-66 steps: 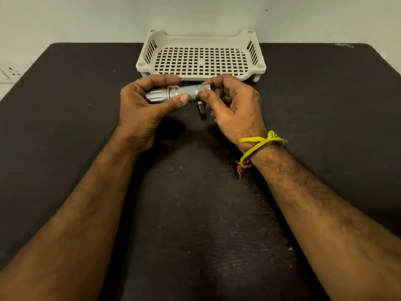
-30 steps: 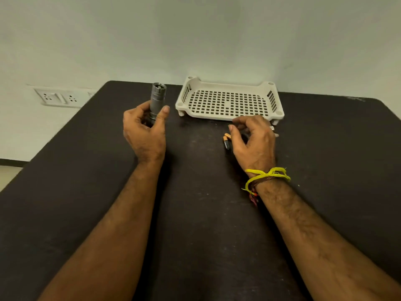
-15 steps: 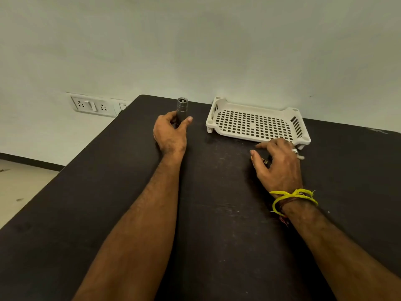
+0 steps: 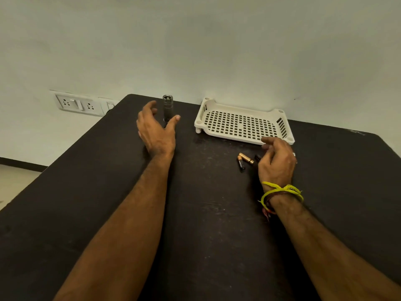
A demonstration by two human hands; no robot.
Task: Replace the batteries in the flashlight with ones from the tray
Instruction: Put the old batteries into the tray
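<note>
The silver flashlight (image 4: 167, 107) stands upright on the black table (image 4: 206, 213), near its far edge. My left hand (image 4: 156, 131) is spread open just in front of it, thumb and fingers on either side and apart from the barrel. Two gold-and-black batteries (image 4: 243, 160) lie on the table in front of the white perforated tray (image 4: 243, 123), whose floor shows nothing on it. My right hand (image 4: 276, 161) hovers just right of the batteries with loosely curled fingers, holding nothing that I can see. A small dark object (image 4: 257, 158) lies by its fingers, partly hidden.
A white wall runs behind the table, with a socket-and-switch panel (image 4: 79, 104) at the left. The table's left edge drops to a pale floor (image 4: 15, 181). A yellow thread band (image 4: 282, 191) circles my right wrist.
My left hand stood the flashlight upright at the far left and has now let go and opened. My right hand lifted off the batteries, which now lie uncovered. The view has tilted upward.
</note>
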